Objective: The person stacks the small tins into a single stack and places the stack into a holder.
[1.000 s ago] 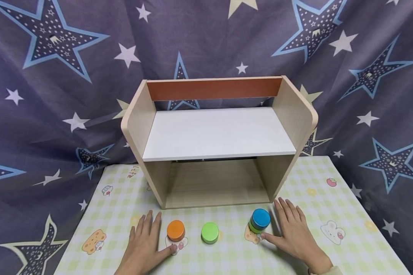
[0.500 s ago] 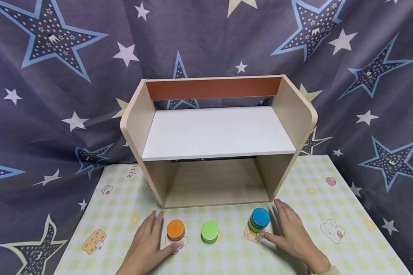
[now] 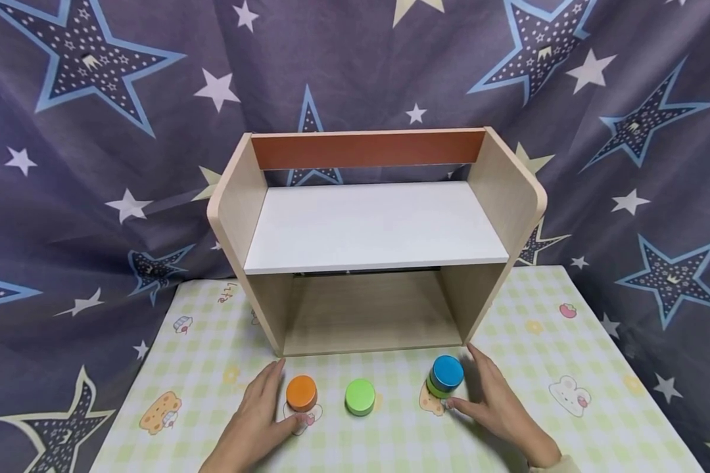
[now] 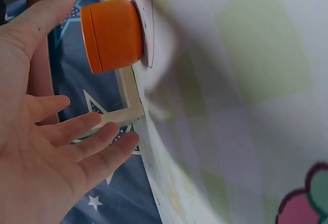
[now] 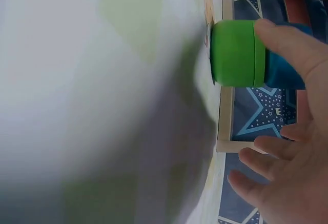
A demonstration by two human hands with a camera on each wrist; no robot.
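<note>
On the tablecloth to the left stands an orange round jar (image 3: 302, 393), a seam showing near its top in the left wrist view. My left hand (image 3: 254, 410) is beside it with fingers extended, thumb in front and a gap around the jar. To the right, a blue round piece (image 3: 447, 372) sits on top of a green round jar (image 5: 237, 53). My right hand (image 3: 499, 406) is at that stack's right side, fingers extended; its thumb overlaps the green jar's upper edge in the right wrist view. Between the hands stands another green jar (image 3: 360, 397), touched by neither.
Behind the jars stands a wooden two-tier shelf (image 3: 375, 226) with a white middle board and a reddish-brown back rail. A green checked cloth (image 3: 189, 381) covers the table. A dark star-patterned curtain (image 3: 171, 118) hangs behind and at both sides.
My left hand has shifted slightly to the right, nearer the orange jar, and both hands have turned more edge-on with their fingers closer together. The jars stay where they were.
</note>
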